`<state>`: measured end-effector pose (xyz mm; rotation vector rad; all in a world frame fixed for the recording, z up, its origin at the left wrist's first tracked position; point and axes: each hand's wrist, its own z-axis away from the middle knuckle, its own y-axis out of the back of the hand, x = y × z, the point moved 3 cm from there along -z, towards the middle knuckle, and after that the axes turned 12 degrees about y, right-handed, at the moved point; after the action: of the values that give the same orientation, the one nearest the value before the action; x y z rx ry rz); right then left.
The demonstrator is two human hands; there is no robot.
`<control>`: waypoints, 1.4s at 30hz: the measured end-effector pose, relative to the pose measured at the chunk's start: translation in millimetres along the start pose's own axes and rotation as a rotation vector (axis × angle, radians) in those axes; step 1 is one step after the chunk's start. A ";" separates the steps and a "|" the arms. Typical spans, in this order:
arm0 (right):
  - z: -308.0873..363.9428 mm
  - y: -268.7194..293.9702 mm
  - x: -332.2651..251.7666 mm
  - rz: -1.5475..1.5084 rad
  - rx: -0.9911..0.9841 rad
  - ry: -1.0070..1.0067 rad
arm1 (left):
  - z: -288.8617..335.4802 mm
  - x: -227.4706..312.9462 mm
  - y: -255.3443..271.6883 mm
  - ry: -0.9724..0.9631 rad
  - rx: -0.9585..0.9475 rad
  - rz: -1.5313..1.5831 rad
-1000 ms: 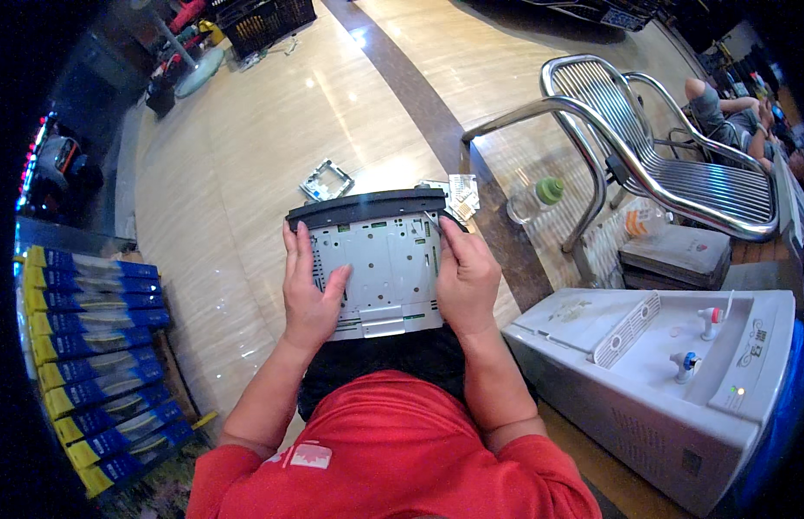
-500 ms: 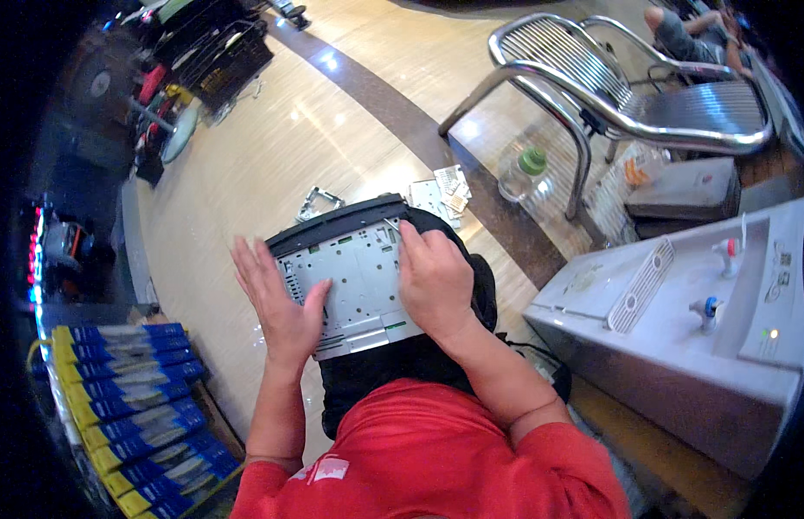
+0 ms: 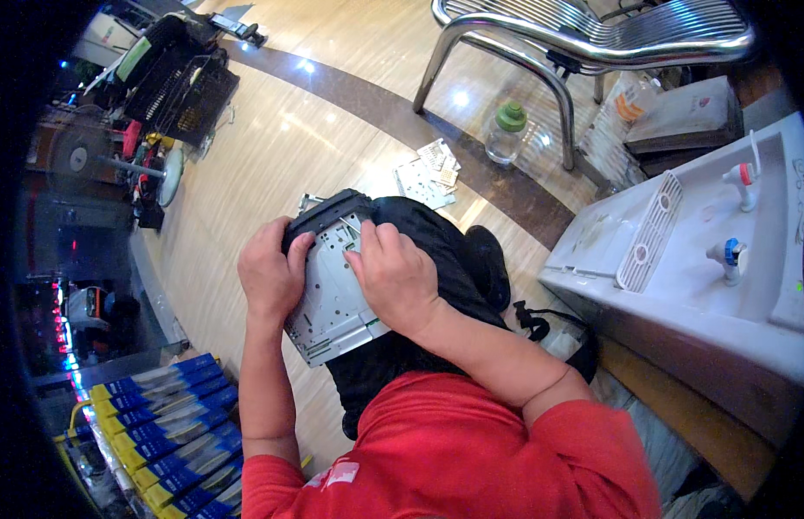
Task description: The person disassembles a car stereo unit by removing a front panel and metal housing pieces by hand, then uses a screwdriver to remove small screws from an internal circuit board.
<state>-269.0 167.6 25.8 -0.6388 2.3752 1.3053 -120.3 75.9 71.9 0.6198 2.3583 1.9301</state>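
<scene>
A flat device with a silvery perforated metal case (image 3: 328, 298) rests on my lap, its dark front panel (image 3: 333, 208) facing away from me. My left hand (image 3: 270, 270) is closed round its far left corner, thumb on top and fingers over the side. My right hand (image 3: 393, 272) is closed above the right part of the case. From its fingers a thin metal rod (image 3: 351, 224), like a screwdriver shaft, points to the area beside the dark panel. The fingers hide the rest of that tool.
Loose metal plates (image 3: 419, 180) lie on the floor beyond my knees, near a green-capped bottle (image 3: 504, 143) and a metal chair (image 3: 467, 65). A white water dispenser (image 3: 583, 281) stands at right. Blue-and-yellow packages (image 3: 172, 432) are racked at lower left; a black crate (image 3: 190, 104) stands at far left.
My left hand has gone from spread fingers to gripping the device's corner. The device has turned and shifted left in view. My right hand has moved slightly left; the head view has shifted too.
</scene>
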 end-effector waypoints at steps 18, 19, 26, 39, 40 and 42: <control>18.4 3.5 -5.9 -0.154 0.054 -0.046 | 33.9 1.3 -7.7 -0.150 0.397 -0.012; 18.5 3.1 -6.2 -0.179 0.046 -0.048 | 34.5 1.3 -7.0 -0.140 0.414 -0.004; 20.9 8.5 4.8 -0.279 0.000 -0.036 | 18.4 -7.3 -14.8 0.023 0.146 0.117; 27.1 -14.0 38.7 -0.713 0.019 -0.273 | 17.5 -6.5 -16.8 0.080 0.152 0.108; 26.3 -14.2 38.9 -0.717 0.040 -0.268 | 17.3 -6.6 -17.0 0.079 0.151 0.097; 25.2 -14.2 39.1 -0.737 0.048 -0.266 | 17.8 -7.6 -16.6 0.080 0.150 0.082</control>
<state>-291.7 174.1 -16.8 -1.1066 1.6919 0.9224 -113.1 87.6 50.5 0.6706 2.5846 1.8556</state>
